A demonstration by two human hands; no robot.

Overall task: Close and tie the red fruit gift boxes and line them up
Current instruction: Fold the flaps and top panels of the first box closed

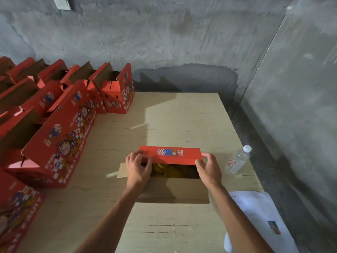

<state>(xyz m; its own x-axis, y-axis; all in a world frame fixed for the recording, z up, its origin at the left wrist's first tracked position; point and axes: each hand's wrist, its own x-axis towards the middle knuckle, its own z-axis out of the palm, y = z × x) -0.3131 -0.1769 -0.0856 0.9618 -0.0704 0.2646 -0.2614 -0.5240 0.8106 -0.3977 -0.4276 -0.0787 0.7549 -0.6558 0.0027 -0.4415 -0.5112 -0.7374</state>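
Observation:
An open red fruit gift box (171,155) stands on the plywood table (182,121) right in front of me. Yellow netted fruit (173,170) shows inside it. Its far red flap is folded toward me, and its brown near flap (175,190) lies open toward me. My left hand (137,168) pinches the red flap's left end. My right hand (208,168) grips its right end. Several more red gift boxes (60,136) with open tops stand in rows along the table's left side.
A clear water bottle (238,159) lies on the table right of the box. White papers (260,216) hang over the table's right front edge. A grey concrete wall (182,42) stands behind and to the right.

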